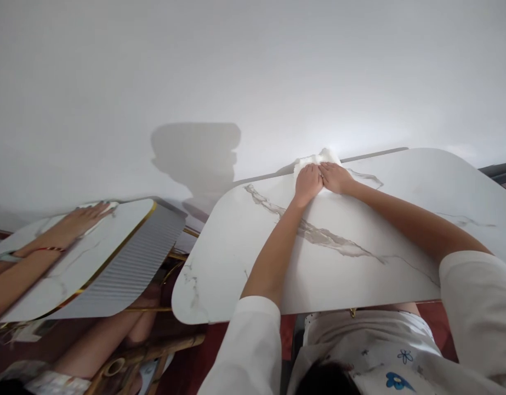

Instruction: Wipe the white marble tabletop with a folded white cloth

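Cloth lies far across the marbled worktop beneath left hand and right hand, each grip flattened, unclenched.

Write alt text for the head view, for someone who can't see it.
Left hand and right hand lie together on a white cloth at the far edge of a white marble-patterned table, near a pale wall. Farther left, another person's arms reach over a gold-edged table.

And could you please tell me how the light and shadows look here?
Head view: a dark shadow marks the wall, left of the white cloth; a bright patch glows above the nearer table; the upper-left corner looks duller.
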Available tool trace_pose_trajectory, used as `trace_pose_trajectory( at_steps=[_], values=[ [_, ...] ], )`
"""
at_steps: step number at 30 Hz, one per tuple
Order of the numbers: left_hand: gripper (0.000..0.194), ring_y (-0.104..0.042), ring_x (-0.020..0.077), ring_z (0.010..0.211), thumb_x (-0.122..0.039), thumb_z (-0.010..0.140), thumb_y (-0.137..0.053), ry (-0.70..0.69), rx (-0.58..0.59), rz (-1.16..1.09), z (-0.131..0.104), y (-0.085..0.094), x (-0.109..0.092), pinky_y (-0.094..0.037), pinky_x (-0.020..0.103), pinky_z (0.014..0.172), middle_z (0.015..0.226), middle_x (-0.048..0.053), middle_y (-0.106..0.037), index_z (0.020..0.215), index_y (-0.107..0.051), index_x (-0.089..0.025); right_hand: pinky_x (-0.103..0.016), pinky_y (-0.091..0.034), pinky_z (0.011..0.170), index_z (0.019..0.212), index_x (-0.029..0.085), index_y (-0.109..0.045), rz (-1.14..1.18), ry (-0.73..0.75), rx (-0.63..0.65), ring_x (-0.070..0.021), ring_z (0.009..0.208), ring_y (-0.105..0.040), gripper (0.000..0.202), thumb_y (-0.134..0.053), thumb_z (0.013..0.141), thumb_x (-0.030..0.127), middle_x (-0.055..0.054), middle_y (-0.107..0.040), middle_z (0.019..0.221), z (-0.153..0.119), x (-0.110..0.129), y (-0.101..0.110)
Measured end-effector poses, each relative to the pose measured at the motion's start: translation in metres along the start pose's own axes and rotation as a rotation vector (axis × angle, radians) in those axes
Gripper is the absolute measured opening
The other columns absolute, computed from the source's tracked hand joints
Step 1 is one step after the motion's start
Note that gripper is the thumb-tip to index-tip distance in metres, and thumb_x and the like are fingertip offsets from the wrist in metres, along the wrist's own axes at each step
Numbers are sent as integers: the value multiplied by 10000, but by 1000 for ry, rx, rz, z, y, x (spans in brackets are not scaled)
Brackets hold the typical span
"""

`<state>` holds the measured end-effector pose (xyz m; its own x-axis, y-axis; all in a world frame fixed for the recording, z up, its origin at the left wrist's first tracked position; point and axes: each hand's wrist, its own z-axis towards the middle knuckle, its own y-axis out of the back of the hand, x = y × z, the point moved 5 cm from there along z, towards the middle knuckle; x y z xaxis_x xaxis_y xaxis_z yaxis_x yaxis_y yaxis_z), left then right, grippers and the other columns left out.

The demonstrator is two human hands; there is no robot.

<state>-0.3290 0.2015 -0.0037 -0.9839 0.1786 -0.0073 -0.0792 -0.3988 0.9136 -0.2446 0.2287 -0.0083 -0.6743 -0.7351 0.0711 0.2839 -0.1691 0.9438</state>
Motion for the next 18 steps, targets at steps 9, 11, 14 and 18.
trace_pose_trajectory(
  at_steps=[9, 11, 14, 18],
  values=[
    [431, -448, 284, 1312, -153, 891, -355, -87, 26, -50, -32, 7, -32, -327, 415, 1116, 1359, 225, -523, 1269, -492, 2, -395, -299, 1104, 1365, -37, -448, -79, -2, 11, -292, 1310, -442, 513, -292, 931, 187, -216, -490, 1411, -57, 16, 21],
    [454, -433, 288, 1329, -162, 892, -353, -97, 47, -50, -45, 11, -39, -316, 421, 1128, 1384, 225, -504, 1292, -482, 9, -414, -303, 1104, 1374, -42, -437, -92, -12, 25, -300, 1322, -431, 525, -284, 932, 196, -221, -472, 1427, -72, 24, 26],
    [492, -410, 297, 1351, -181, 893, -354, -99, 84, -48, -68, 21, -49, -307, 426, 1140, 1420, 222, -472, 1332, -455, 17, -449, -313, 1098, 1379, -59, -426, -105, -4, 44, -315, 1334, -419, 543, -286, 924, 204, -238, -451, 1439, -95, 42, 33],
    [518, -395, 304, 1364, -200, 902, -329, -88, 122, -46, -108, 41, -63, -311, 446, 1143, 1435, 226, -455, 1357, -436, 23, -454, -314, 1108, 1380, -84, -418, -108, 10, 48, -321, 1345, -410, 555, -295, 919, 199, -253, -438, 1441, -128, 70, 44]
  ],
)
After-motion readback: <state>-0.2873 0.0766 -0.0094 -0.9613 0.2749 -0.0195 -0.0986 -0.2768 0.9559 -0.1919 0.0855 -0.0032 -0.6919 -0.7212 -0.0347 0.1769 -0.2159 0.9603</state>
